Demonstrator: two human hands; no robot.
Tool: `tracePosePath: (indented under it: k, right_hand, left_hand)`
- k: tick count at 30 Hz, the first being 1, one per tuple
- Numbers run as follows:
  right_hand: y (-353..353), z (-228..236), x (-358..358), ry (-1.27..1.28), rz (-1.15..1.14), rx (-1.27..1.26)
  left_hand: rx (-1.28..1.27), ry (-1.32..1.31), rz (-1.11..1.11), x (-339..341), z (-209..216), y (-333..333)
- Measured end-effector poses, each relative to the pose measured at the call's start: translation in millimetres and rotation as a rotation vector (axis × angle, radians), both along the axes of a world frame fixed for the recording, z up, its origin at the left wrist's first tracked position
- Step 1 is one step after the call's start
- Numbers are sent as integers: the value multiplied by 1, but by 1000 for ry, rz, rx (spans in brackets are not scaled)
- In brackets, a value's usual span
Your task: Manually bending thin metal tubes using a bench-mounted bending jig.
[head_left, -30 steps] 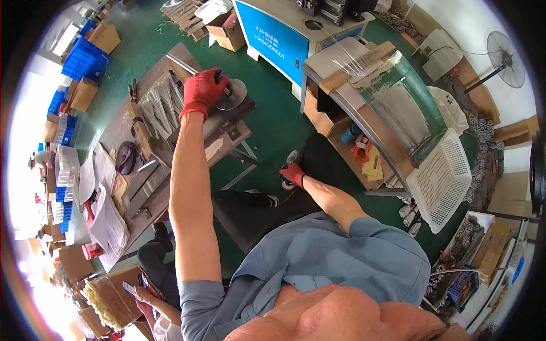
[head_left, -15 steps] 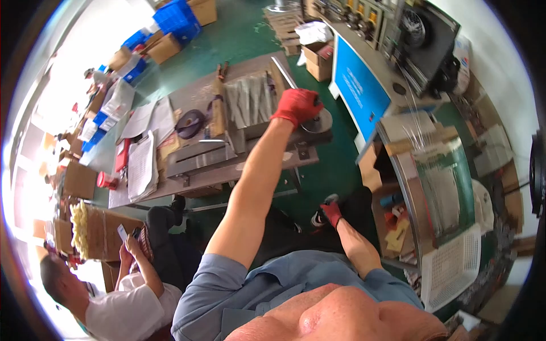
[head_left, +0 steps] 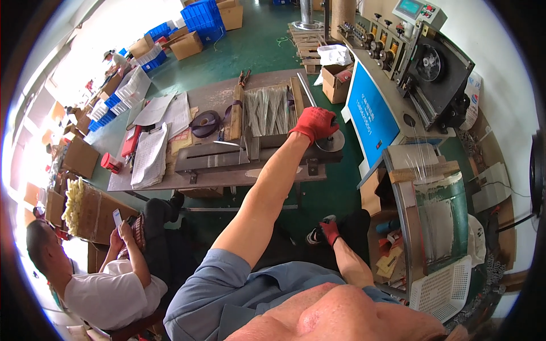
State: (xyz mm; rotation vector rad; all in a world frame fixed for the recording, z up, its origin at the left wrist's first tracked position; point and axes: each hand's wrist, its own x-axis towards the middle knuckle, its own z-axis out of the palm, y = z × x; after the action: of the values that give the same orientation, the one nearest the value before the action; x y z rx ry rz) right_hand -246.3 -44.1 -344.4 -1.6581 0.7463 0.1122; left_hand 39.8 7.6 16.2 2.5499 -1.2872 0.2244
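My left hand point(head_left: 314, 124), in a red glove, is closed around a dark knob above a round metal handwheel point(head_left: 330, 142). The wheel sits at the right end of a long dark metal fixture point(head_left: 222, 158) along the table's near edge. Just behind the fixture lies a bundle of thin, silvery rods or wires point(head_left: 265, 111) between wooden strips. My right hand point(head_left: 329, 232), also red-gloved, is low by my leg, near a shoe; its fingers are too small and unclear to read.
Papers point(head_left: 151, 156), a roll of dark strap point(head_left: 205, 123) and a red tub point(head_left: 111, 163) are on the table point(head_left: 227, 181). A blue-panelled machine point(head_left: 372, 116) and a white basket point(head_left: 441, 290) stand right. At left, a seated person point(head_left: 114, 290) holds a phone.
The view has shifted, so table and machine appear lower and farther right, and more of the machine's top shows. My left hand stays on the handwheel knob; my right hand stays low.
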Motion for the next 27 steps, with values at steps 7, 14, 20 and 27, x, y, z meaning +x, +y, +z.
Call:
tracePosePath:
  k: [7,14,20,27]
  right_hand:
    - [-4,-26,2,24,-11,-6]
    - [-7,-38,2,24,61,-120]
    - [-13,-25,2,85,90,-107]
    - [0,19,4,55,103,-78]
  left_hand:
    - [-42,-12,-7,1,-4,1]
    - [-2,15,3,0,-2,-1]
    - [-178,6,-54,-6,0,-1]
    - [-126,2,-37,4,-8,5]
